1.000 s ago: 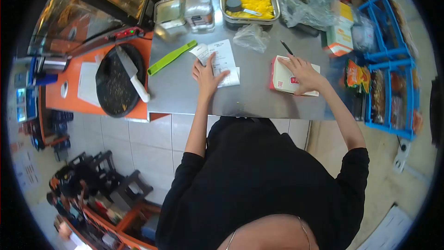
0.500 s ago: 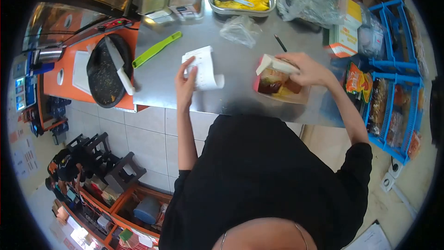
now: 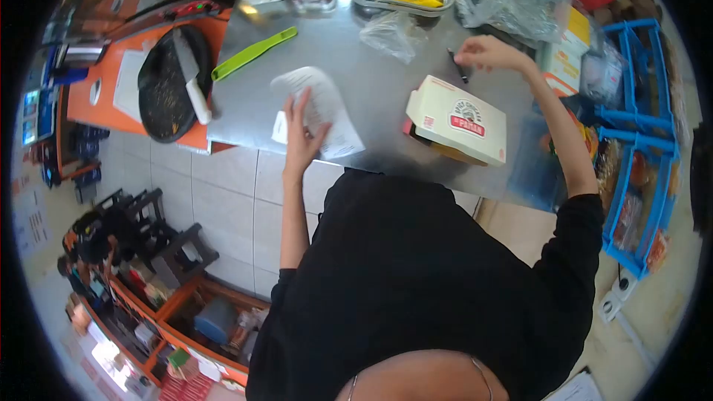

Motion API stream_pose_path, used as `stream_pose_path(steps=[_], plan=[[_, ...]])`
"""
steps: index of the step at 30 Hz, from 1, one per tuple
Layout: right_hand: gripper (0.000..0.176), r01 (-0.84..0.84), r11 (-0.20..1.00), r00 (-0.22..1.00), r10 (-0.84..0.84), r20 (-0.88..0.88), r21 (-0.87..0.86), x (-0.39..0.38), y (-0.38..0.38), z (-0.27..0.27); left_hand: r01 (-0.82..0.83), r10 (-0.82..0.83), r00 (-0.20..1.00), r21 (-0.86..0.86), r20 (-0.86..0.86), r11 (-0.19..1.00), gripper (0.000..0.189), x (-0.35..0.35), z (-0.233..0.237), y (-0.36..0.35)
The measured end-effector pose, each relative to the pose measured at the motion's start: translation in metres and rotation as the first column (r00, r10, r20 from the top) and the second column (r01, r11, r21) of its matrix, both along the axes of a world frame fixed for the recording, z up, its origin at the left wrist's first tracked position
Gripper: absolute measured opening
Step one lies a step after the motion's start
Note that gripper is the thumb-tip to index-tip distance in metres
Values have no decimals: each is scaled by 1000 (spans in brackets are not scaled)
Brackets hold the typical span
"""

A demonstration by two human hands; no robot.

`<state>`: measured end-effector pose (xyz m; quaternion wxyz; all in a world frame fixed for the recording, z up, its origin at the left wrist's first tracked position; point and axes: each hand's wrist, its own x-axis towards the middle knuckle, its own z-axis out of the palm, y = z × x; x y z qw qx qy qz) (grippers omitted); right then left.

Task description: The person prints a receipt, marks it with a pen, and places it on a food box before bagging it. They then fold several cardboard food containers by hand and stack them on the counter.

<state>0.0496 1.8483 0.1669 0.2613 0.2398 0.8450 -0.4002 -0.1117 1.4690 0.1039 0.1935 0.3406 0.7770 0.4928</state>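
Observation:
My left hand (image 3: pixel 301 137) lies over a curling printed paper slip (image 3: pixel 330 115) near the counter's front edge, its fingers spread and the thumb apart. A pale takeaway box (image 3: pixel 453 122) with a red and black printed logo stands to the right, its lid down and a narrow gap showing along the front. Beyond the box, my right hand (image 3: pixel 490 53) has its fingers curled, with the fingertips at a black pen (image 3: pixel 458 67).
A metal tray (image 3: pixel 401 9) of yellow food with a scoop stands at the back, near a crumpled plastic bag (image 3: pixel 394 36). A green utensil (image 3: pixel 255 53) lies left. A knife (image 3: pixel 191 78) rests on a dark round board (image 3: pixel 165 108). Blue baskets (image 3: pixel 639 126) line the right.
The box lid has come down over the food. My right hand has left the box and moved up to the pen. The paper slip has turned and lies lower, under spread left fingers.

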Motion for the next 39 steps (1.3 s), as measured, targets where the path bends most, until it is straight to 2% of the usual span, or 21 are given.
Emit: stream_pose_path(steps=[2,4,5,7,9,10,12,13,15,16,18,21,22,23,24,25,27,30,32,33,39], plan=[[40,-35,998,999,36,-23,60,-5,-19,-14,-31,29,999,47,24,998,83,6,10,8],[38,-69,990,996,74,-39,124,-6,-27,-36,-17,17,996,3,-90,1000,79,3,-1,11],[34,-102,978,984,127,-128,182,-4,-25,-50,-42,42,995,-2,-92,999,79,3,-5,9],[33,-140,960,956,194,-218,241,0,-18,-68,-149,7,898,-291,-439,945,74,-1,-14,5],[28,-46,986,900,110,-421,159,5,-19,-72,-131,-19,910,-330,-414,935,68,-5,-22,1],[28,-58,986,901,120,-417,158,6,-24,-68,-140,-20,898,-329,-439,934,73,-4,-23,2],[24,54,951,907,81,-413,305,9,-30,-56,-150,-20,887,-329,-462,932,79,-3,-23,1],[24,50,951,908,83,-410,304,10,-35,-48,-120,-64,883,-354,-466,927,86,-4,-19,1],[24,248,955,823,-119,-556,163,9,-49,-28,-87,-108,880,-380,-463,921,94,-5,-17,1],[24,247,955,826,-119,-551,164,8,-62,-16,-60,-136,873,-378,-469,924,100,-6,-17,0],[23,268,963,670,-157,-725,39,3,-101,10,-29,-165,866,-377,-472,926,107,-7,-18,0],[20,266,944,839,-326,-435,-196,-9,-194,45,-18,-160,863,-346,-479,938,110,-6,-18,2],[19,190,972,848,-232,-476,-136,-14,-217,25,-24,-151,858,-331,-492,943,109,-5,-18,2],[20,145,975,890,-204,-409,-170,-21,-234,16,-31,-140,851,-315,-506,949,109,-5,-18,3],[19,121,986,766,-164,-622,-110,-25,-251,-21,-32,-140,850,-314,-508,949,109,-5,-20,4],[19,121,986,765,-164,-623,-111,-30,-259,-43,-32,-147,834,-313,-531,949,108,-5,-23,4],[18,158,987,779,-111,-617,22,-37,-267,-68,-34,-154,820,-316,-552,948,107,-4,-26,3],[16,225,972,758,-132,-639,66,-39,-270,-74,-40,-223,737,-370,-638,928,110,-2,-26,2],[16,264,962,723,-151,-674,69,-43,-268,-80,-74,-71,857,-258,-511,963,116,-1,-21,4],[15,304,950,685,-165,-709,74,-46,-265,-82,-75,-70,856,-258,-511,963,116,-1,-20,4],[15,335,933,672,-136,-728,135,-63,-250,-90,6,-119,902,-264,-414,965,121,-2,-24,4]])
